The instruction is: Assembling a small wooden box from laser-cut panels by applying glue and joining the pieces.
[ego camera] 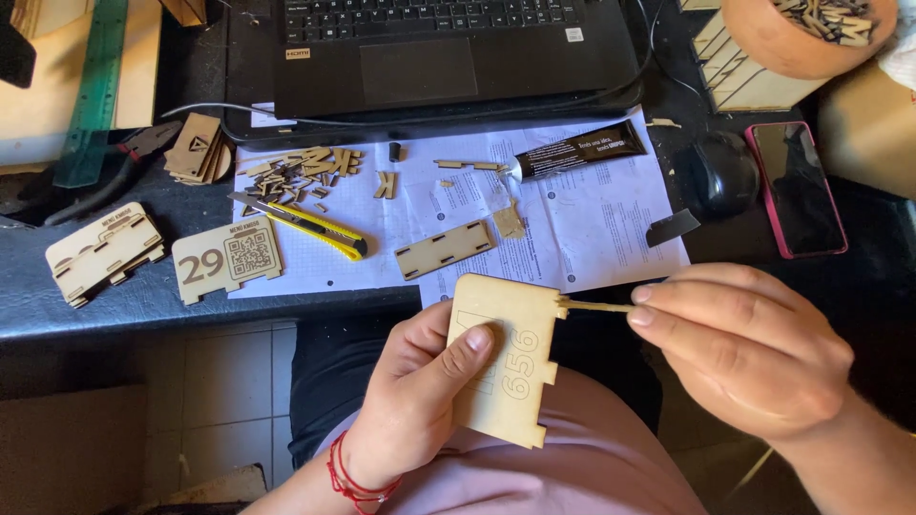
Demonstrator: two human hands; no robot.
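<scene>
My left hand [420, 391] grips a flat, notched wooden panel [504, 358] with engraved digits, held over my lap below the table edge. My thumb lies across its face. My right hand [739, 348] pinches a thin wooden stick [592, 305] between thumb and forefinger; the stick's tip touches the panel's upper right corner. A red string bracelet circles my left wrist.
On the dark table lie white paper sheets [592, 219], a yellow utility knife [310, 224], a black glue tube [577, 153], a slotted wooden strip [444, 250], small wooden cut-outs [301, 172], two wooden panels [162, 253], a laptop [448, 48], a mouse [720, 172], a pink-cased phone [797, 186] and pliers [105, 176].
</scene>
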